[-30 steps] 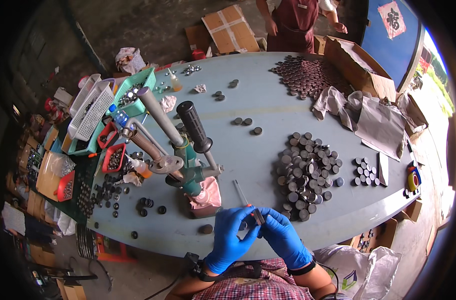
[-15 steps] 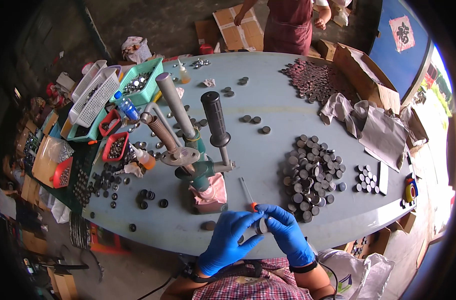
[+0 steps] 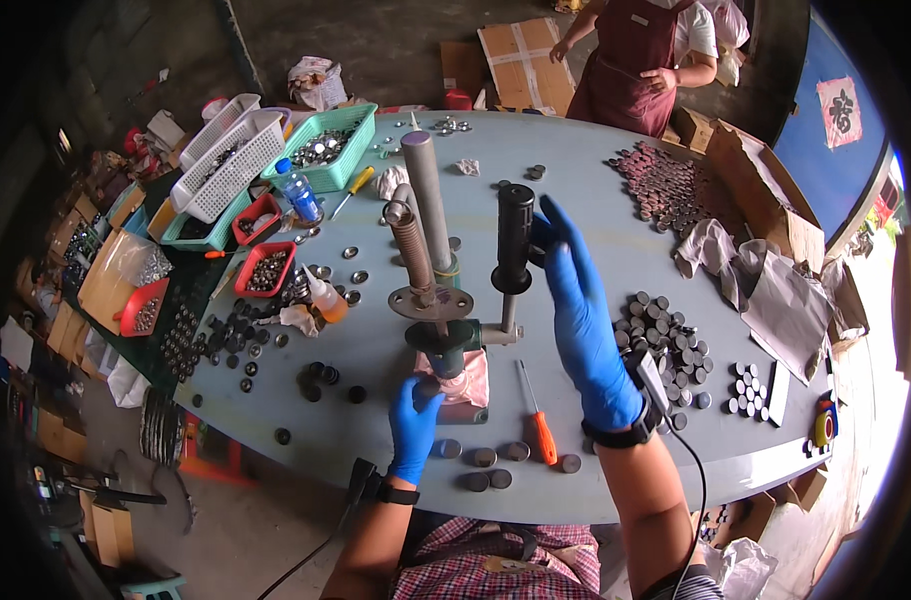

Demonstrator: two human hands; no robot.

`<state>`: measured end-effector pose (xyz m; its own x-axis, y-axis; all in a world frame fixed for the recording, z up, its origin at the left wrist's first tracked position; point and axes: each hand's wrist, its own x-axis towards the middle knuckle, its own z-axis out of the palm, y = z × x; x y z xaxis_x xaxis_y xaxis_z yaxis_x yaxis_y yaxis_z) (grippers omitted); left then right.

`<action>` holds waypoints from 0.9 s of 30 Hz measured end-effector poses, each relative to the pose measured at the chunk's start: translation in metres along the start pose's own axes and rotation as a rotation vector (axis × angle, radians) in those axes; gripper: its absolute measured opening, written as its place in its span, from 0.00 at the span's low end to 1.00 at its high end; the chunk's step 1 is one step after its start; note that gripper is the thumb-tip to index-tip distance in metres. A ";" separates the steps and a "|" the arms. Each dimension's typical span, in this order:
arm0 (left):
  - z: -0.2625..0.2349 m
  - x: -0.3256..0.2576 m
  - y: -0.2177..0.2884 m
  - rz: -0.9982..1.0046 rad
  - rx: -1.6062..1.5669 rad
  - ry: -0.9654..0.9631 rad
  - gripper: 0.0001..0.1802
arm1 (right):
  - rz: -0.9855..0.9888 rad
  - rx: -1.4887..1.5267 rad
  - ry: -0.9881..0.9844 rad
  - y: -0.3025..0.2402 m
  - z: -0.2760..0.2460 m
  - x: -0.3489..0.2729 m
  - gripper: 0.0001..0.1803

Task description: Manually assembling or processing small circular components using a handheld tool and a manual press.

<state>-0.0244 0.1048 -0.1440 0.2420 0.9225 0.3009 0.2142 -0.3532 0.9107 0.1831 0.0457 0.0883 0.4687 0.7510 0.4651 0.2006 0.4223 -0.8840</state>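
One press [image 3: 441, 345] is standing on the table [image 3: 316, 445], with one black handle [image 3: 516, 240] rising on its right. Two blue-gloved hands are working at it. Six loose caps [image 3: 486, 457] are lying in plain sight near the front edge, and one orange screwdriver [image 3: 546, 438] is lying among them. Two white baskets [image 3: 238, 182], two green baskets [image 3: 343, 177] and three red trays [image 3: 263, 293] are sitting on the left.

The left hand [image 3: 413, 428] is gripping a dark cap [image 3: 428, 384] between thumb and fingers, just beside the pink cloth [image 3: 468, 385] at the foot of the press. The right hand [image 3: 588, 325] is standing open at the black handle, its fingers nearly straight and partly behind it; whether they are touching it, I cannot tell.

The press head is overhanging the fingertips of the left hand, and the right hand is covering the near edge of a pile of caps [image 3: 671, 345], too crowded for counting. A smaller group of caps [image 3: 748, 388] is lying beyond, beside a white strip [image 3: 779, 393]. A squeeze bottle [image 3: 327, 300] is leaning left of the press; a blue bottle [image 3: 301, 192] and a yellow screwdriver [image 3: 360, 182] are lying farther back. A person [image 3: 631, 70] in an apron is standing across the table.
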 end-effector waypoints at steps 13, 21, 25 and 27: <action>0.009 0.011 0.013 0.073 0.112 -0.023 0.19 | 0.212 0.255 -0.301 -0.012 0.008 -0.033 0.50; 0.006 0.016 0.018 0.087 0.047 -0.070 0.17 | 0.188 0.168 -0.340 -0.014 0.004 -0.029 0.50; -0.003 0.019 0.022 0.012 0.039 -0.158 0.15 | -0.036 0.010 -0.401 -0.014 0.003 -0.036 0.47; -0.005 0.022 0.027 -0.017 -0.041 -0.178 0.13 | -0.074 -0.010 -0.404 -0.014 0.005 -0.037 0.46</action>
<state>-0.0181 0.1160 -0.1119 0.4031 0.8848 0.2335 0.1823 -0.3277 0.9270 0.1589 0.0146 0.0839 0.0772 0.8584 0.5072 0.2301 0.4796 -0.8468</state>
